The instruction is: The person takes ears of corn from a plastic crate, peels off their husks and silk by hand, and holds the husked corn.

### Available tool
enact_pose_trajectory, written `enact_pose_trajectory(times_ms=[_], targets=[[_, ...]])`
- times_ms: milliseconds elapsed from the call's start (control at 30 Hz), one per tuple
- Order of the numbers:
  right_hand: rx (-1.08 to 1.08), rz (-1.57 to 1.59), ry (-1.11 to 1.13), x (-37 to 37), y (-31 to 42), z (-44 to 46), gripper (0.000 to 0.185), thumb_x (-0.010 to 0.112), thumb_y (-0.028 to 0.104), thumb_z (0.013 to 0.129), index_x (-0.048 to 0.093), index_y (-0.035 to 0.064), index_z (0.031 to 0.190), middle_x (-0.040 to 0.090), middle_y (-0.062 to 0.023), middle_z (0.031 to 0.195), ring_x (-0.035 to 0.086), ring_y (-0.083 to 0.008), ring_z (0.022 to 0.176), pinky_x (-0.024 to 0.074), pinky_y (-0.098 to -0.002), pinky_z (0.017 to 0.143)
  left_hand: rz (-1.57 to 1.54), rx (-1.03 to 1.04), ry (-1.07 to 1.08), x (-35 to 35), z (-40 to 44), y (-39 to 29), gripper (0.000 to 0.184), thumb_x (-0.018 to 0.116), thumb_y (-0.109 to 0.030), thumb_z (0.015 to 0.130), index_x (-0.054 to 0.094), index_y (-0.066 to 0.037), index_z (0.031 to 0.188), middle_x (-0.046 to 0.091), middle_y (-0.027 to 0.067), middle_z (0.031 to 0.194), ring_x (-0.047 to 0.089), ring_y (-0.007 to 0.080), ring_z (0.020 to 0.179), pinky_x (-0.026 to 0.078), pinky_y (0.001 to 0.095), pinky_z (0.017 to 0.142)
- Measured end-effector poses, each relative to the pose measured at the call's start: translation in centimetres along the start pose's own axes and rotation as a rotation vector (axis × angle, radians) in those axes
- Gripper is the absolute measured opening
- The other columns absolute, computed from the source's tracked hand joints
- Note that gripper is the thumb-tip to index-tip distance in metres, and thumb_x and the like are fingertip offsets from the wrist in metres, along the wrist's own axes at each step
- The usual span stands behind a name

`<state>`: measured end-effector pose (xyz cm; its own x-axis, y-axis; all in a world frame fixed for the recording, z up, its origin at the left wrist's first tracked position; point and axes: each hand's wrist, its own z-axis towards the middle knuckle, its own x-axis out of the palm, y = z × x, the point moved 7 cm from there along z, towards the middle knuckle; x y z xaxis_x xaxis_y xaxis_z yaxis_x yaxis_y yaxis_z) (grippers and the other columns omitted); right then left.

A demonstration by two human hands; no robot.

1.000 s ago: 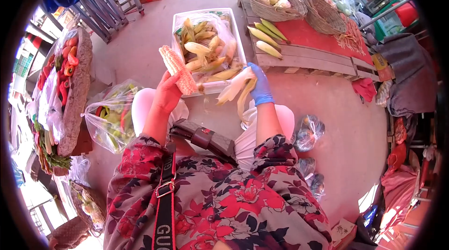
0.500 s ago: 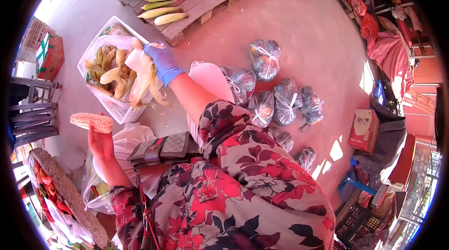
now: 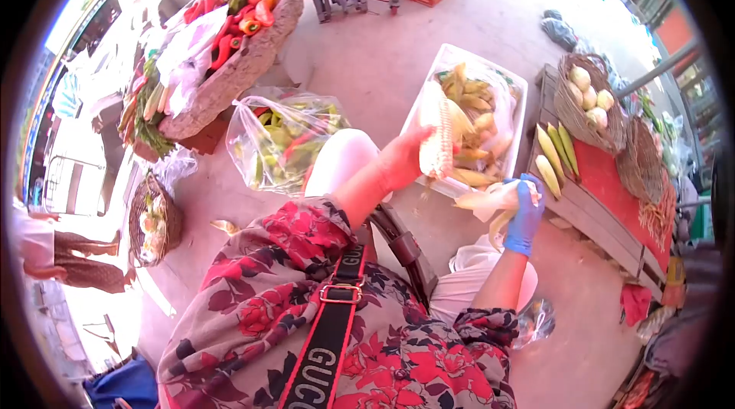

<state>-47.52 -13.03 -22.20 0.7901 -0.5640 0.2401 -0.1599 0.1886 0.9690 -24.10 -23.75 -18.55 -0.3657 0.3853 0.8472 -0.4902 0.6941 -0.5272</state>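
Observation:
My bare left hand point(image 3: 404, 158) is wrapped round a peeled corn cob point(image 3: 436, 133), held upright over the near left edge of a white crate point(image 3: 517, 114). My right hand point(image 3: 525, 214), in a blue glove, grips pale corn husks point(image 3: 490, 201) just off the crate's near right corner; the loose husk ends hang toward the left. Inside the crate, several yellowish husks or husked cobs point(image 3: 476, 103) lie in a clear plastic bag. The two hands are apart.
A clear bag of green peppers point(image 3: 287, 141) stands left of my knee. Beyond it is a stone trough point(image 3: 260, 45) with red peppers. At right, a wooden pallet point(image 3: 597, 206) carries unpeeled corn point(image 3: 549, 173) and baskets point(image 3: 574, 114). Another person point(image 3: 80, 252) is at far left.
The view has swung round, bringing the trough and pallet back in sight. The cob in my left hand has come from away at the side to the crate's edge, closer to my right hand.

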Motion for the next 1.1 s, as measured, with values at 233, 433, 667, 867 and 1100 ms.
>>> enact_pose_trajectory(times_ms=[233,433,667,867,1100], targets=[[0.032,-0.032,0.316,9.8,0.3,-3.7,0.051,0.046,0.033,0.088,0.039,-0.0014,0.126,0.048,-0.0111,0.116,0.047,-0.0186,0.105,0.0382,-0.0317,0.091,-0.208,-0.091,0.147,3.7,-2.4,5.3,0.046,0.05,-0.037,0.083,0.049,-0.002,0.113,0.059,0.0093,0.101,0.058,0.0155,0.087,0.045,0.0267,0.082],[-0.122,-0.318,0.325,15.5,4.3,-5.8,0.059,0.032,0.044,0.093,0.027,0.0041,0.136,0.035,-0.0126,0.134,0.035,-0.0229,0.123,0.0273,-0.0343,0.102,-0.186,0.088,0.099,5.8,-5.5,1.6,0.05,0.055,-0.033,0.079,0.044,-0.003,0.118,0.054,0.0084,0.109,0.053,0.0149,0.096,0.04,0.0266,0.088],[-0.909,-0.822,0.343,30.5,14.8,-12.8,0.048,0.044,0.026,0.092,0.035,-0.0035,0.128,0.049,-0.0166,0.119,0.05,-0.0256,0.107,0.0397,-0.0347,0.09,0.431,0.713,-0.135,4.8,-16.2,-12.2,0.072,0.067,-0.037,0.071,0.031,-0.004,0.123,0.045,0.0081,0.111,0.045,0.014,0.102,0.036,0.0276,0.09],[-0.608,-0.528,0.97,41.1,10.7,-22.9,0.099,0.078,0.041,0.06,0.025,-0.0043,0.131,0.039,-0.0229,0.121,0.042,-0.0364,0.109,0.0346,-0.0405,0.093,0.278,0.729,-0.299,-3.0,-24.4,-15.2,0.062,0.044,-0.05,0.088,0.026,-0.006,0.128,0.042,0.0099,0.122,0.045,0.0187,0.11,0.038,0.0318,0.095],[0.527,0.209,1.202,43.8,2.5,-23.7,0.062,0.062,0.018,0.073,0.036,-0.0022,0.125,0.051,-0.0167,0.114,0.055,-0.0293,0.101,0.0425,-0.0372,0.091,0.246,0.701,-0.536,-9.7,-32.7,-16.2,0.051,0.06,-0.027,0.082,0.037,-0.004,0.121,0.052,0.0092,0.108,0.055,0.0187,0.096,0.045,0.0308,0.083]])
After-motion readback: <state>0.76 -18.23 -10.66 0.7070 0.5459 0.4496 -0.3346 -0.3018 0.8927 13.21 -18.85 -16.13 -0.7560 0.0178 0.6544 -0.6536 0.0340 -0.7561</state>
